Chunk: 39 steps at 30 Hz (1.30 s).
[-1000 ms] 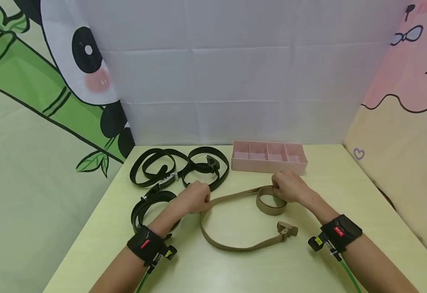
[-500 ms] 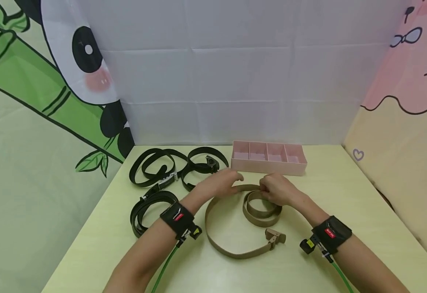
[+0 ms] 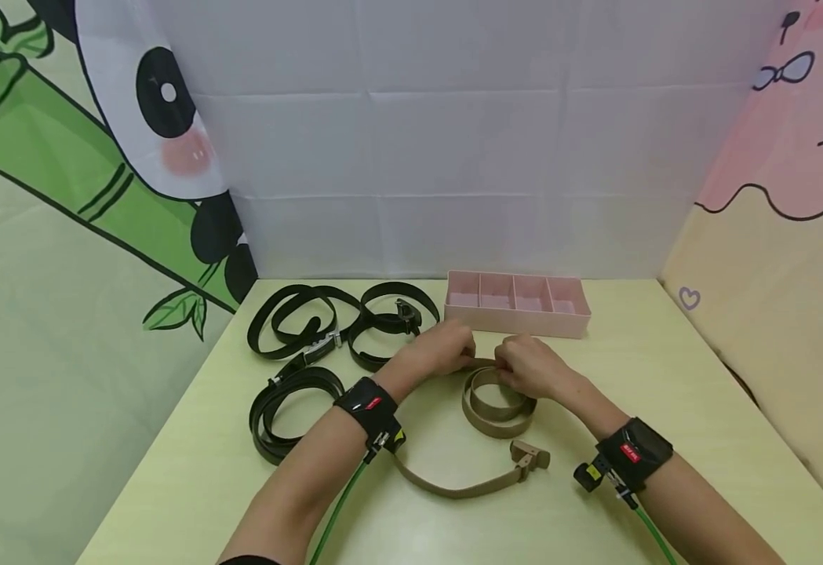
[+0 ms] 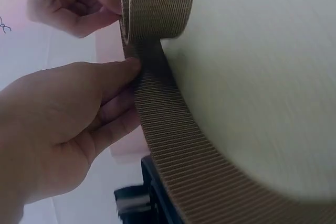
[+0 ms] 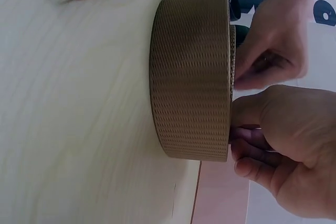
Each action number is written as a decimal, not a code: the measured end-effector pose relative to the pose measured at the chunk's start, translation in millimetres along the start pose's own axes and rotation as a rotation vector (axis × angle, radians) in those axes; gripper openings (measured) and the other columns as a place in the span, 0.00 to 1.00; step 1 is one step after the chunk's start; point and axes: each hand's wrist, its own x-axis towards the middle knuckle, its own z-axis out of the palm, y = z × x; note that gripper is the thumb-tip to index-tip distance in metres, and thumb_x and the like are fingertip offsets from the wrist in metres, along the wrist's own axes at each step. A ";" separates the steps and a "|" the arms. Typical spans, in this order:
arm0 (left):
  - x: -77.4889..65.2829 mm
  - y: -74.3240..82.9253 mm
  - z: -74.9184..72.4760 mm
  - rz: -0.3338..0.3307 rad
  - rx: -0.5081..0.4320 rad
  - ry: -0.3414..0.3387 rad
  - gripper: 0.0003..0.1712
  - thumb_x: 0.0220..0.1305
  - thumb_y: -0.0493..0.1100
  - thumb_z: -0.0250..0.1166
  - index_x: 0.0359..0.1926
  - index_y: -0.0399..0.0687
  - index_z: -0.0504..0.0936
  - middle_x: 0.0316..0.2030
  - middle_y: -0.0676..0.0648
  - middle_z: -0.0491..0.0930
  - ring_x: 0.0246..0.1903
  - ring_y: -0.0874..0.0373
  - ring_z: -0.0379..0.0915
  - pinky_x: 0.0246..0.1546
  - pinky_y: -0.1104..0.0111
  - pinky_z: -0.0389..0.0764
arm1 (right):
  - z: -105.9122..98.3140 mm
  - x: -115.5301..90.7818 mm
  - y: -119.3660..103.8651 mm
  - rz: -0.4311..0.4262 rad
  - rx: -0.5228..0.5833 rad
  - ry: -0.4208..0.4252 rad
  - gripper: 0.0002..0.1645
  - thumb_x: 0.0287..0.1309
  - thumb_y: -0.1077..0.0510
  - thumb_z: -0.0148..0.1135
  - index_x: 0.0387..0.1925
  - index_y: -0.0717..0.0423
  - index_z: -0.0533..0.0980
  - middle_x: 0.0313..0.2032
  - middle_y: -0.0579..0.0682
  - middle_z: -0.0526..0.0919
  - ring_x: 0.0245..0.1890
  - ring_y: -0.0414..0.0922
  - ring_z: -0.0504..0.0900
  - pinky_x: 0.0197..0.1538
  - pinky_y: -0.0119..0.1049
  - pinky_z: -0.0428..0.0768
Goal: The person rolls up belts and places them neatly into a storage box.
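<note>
A tan webbing belt [image 3: 453,493] stands on edge on the table, partly coiled, its plastic buckle [image 3: 529,455] lying at the near end. My right hand [image 3: 534,367] pinches the top of the coil [image 5: 191,77] between thumb and fingers. Just left of it, my left hand [image 3: 441,349] pinches the strap where it leaves the coil; in the left wrist view the thumb and fingertips of that hand [image 4: 68,108] close on the ribbed webbing [image 4: 178,145]. The left forearm hides part of the belt's loop in the head view.
Several black belts [image 3: 400,287] lie looped on the left side, one coiled [image 3: 263,428] beside my left forearm. A pink divided box [image 3: 517,318] stands at the back, beyond my hands. Fabric backdrops [image 3: 411,157] enclose the table [image 3: 665,377].
My left hand has moved right along the strap, up close to the right hand. The right hand has shifted slightly left, and the tan coil has gained a wrap.
</note>
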 end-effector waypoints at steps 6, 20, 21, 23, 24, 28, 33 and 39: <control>-27.4 -28.5 2.2 -0.017 -0.008 0.001 0.22 0.77 0.42 0.73 0.21 0.50 0.88 0.19 0.59 0.72 0.24 0.65 0.62 0.29 0.67 0.71 | -0.3 -1.4 4.1 0.005 -0.019 0.004 0.18 0.64 0.68 0.76 0.21 0.51 0.80 0.23 0.45 0.79 0.23 0.37 0.71 0.27 0.30 0.69; -80.1 -13.3 -10.9 0.075 -0.072 0.018 0.23 0.70 0.32 0.70 0.16 0.51 0.84 0.16 0.62 0.65 0.19 0.71 0.53 0.25 0.76 0.57 | -0.5 -4.8 9.6 0.034 -0.025 0.040 0.15 0.64 0.67 0.78 0.25 0.52 0.83 0.30 0.49 0.83 0.28 0.40 0.77 0.31 0.34 0.76; -80.5 -12.2 -10.9 0.074 -0.074 0.016 0.21 0.70 0.33 0.71 0.17 0.50 0.86 0.16 0.62 0.67 0.19 0.71 0.55 0.25 0.77 0.58 | 0.4 -5.5 10.4 0.029 -0.025 0.048 0.14 0.64 0.68 0.79 0.26 0.52 0.83 0.31 0.49 0.83 0.29 0.40 0.78 0.31 0.34 0.77; -81.6 -11.2 -9.9 0.063 -0.084 0.012 0.20 0.71 0.33 0.71 0.19 0.49 0.88 0.16 0.61 0.69 0.19 0.70 0.56 0.25 0.76 0.59 | 2.1 -6.6 11.6 0.009 -0.018 0.063 0.14 0.63 0.68 0.79 0.26 0.53 0.83 0.31 0.50 0.83 0.30 0.40 0.78 0.32 0.33 0.78; -82.2 -10.7 -9.5 0.052 -0.090 0.007 0.20 0.71 0.33 0.71 0.20 0.49 0.89 0.17 0.61 0.70 0.19 0.70 0.57 0.25 0.77 0.61 | 2.7 -6.8 12.2 0.001 -0.011 0.066 0.14 0.63 0.68 0.80 0.26 0.53 0.83 0.31 0.50 0.83 0.30 0.40 0.79 0.32 0.33 0.78; -83.1 -8.6 -8.1 0.039 -0.112 -0.013 0.16 0.72 0.35 0.72 0.25 0.49 0.94 0.19 0.59 0.81 0.21 0.71 0.63 0.27 0.77 0.67 | 4.6 -5.6 15.2 0.001 0.037 0.057 0.14 0.62 0.69 0.79 0.26 0.54 0.83 0.28 0.47 0.85 0.27 0.38 0.79 0.31 0.31 0.77; -84.1 -5.3 -7.7 0.050 -0.144 -0.052 0.11 0.73 0.37 0.73 0.32 0.50 0.98 0.26 0.55 0.92 0.24 0.74 0.72 0.33 0.78 0.76 | 7.4 -3.6 17.9 0.011 0.075 0.045 0.07 0.63 0.69 0.79 0.34 0.60 0.86 0.30 0.50 0.88 0.29 0.39 0.82 0.33 0.33 0.81; -76.4 -2.8 -14.7 0.025 -0.184 -0.127 0.12 0.75 0.41 0.75 0.30 0.51 0.96 0.27 0.56 0.91 0.25 0.72 0.76 0.35 0.75 0.80 | 8.2 1.8 18.5 -0.038 0.101 0.048 0.05 0.64 0.70 0.78 0.34 0.59 0.90 0.30 0.49 0.90 0.31 0.39 0.82 0.35 0.33 0.81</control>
